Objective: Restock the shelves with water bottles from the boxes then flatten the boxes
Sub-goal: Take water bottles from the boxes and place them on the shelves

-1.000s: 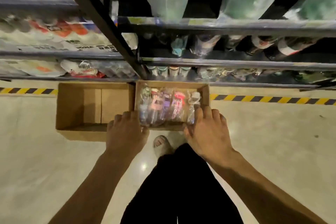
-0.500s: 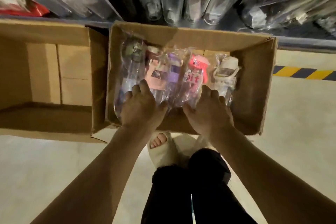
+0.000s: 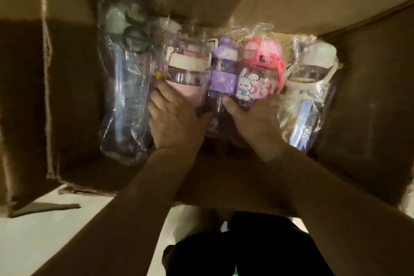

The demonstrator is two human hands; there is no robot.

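Box [image 3: 369, 107] walls run off frame; plastic wrap glare blurs bottle detail. Right grip [image 3: 253, 123]: fingers hidden behind rabbit bottle [image 3: 262, 69], thumb curled on its 9 o'clock side, holding it. Left grip [image 3: 177, 119] clasps pale pink bottle [image 3: 186, 74]. In the box between them lies purple bottle [image 3: 221, 69]; clear bottle [image 3: 127, 96] at 9 o'clock, white bottle [image 3: 311, 78] at 3.
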